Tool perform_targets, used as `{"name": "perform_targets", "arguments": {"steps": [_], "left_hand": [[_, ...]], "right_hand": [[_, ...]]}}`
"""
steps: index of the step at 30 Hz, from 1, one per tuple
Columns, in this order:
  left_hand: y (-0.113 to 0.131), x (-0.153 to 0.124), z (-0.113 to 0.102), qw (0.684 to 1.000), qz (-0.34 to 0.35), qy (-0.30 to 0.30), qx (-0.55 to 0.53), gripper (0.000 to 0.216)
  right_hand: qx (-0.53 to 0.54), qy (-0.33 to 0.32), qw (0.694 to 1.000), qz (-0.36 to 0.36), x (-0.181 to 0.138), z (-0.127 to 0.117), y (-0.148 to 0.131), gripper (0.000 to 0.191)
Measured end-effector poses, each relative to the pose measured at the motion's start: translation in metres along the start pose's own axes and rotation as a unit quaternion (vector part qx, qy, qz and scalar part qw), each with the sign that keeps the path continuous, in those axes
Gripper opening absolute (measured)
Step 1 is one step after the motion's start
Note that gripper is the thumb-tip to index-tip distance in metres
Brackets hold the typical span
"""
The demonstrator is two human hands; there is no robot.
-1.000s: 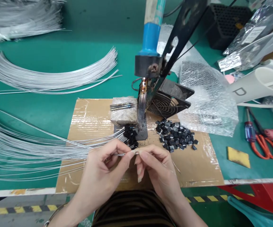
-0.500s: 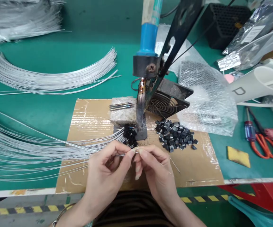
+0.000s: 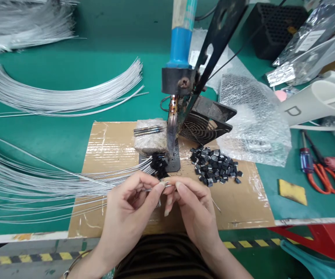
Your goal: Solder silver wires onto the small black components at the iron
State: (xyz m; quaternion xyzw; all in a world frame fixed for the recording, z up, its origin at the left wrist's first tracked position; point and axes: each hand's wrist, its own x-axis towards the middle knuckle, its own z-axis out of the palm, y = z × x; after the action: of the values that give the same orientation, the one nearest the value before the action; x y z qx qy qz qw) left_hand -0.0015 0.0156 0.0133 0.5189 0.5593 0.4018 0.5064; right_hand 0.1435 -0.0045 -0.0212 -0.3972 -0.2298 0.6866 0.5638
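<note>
My left hand [image 3: 132, 209] is closed, thumb and forefinger pinching a thin grey wire [image 3: 96, 180] close to its end. My right hand [image 3: 198, 209] meets it from the other side, fingers closed around the wire's tip; the exact contact is partly hidden. A fine strand [image 3: 217, 206] shows beyond my right hand. Just past my fingertips lies a bundle of grey wires [image 3: 97, 190] with black connectors [image 3: 158, 164] on their ends. Above them a soldering iron [image 3: 171, 135] hangs tip down in a stand. A heap of small black connectors [image 3: 216, 166] lies to the right.
A cardboard sheet [image 3: 112, 143] covers the bench front. Behind the iron stands a small fan [image 3: 205, 124]. Another wire bundle [image 3: 68, 100] lies back left. Rightward are bubble wrap [image 3: 251, 124], a white mug [image 3: 309, 104], a yellow sponge [image 3: 292, 192], scissors [image 3: 325, 180] and a screwdriver [image 3: 306, 159].
My right thumb has shifted slightly right, away from the left fingertips, and the right fingers have re-bent around the wire's tip. The left hand keeps its pinch almost in place.
</note>
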Motion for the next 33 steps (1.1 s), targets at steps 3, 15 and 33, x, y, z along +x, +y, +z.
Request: {"name": "perform_targets", "arguments": {"steps": [3, 15, 33], "left_hand": [[-0.0004, 0.0003, -0.0001, 1.000, 0.001, -0.001, -0.002, 0.012], [-0.0035, -0.0043, 0.0019, 0.995, 0.027, 0.060, 0.075, 0.009], [-0.0081, -0.0057, -0.0009, 0.990, 0.068, 0.055, 0.115, 0.010]], "right_hand": [[-0.030, -0.005, 0.999, -0.018, -0.0014, -0.0032, 0.0017, 0.021], [-0.043, 0.033, 0.999, -0.008, 0.0016, -0.0029, 0.0048, 0.007], [-0.021, 0.022, 0.999, 0.023, -0.0002, -0.0040, 0.0020, 0.007]]}}
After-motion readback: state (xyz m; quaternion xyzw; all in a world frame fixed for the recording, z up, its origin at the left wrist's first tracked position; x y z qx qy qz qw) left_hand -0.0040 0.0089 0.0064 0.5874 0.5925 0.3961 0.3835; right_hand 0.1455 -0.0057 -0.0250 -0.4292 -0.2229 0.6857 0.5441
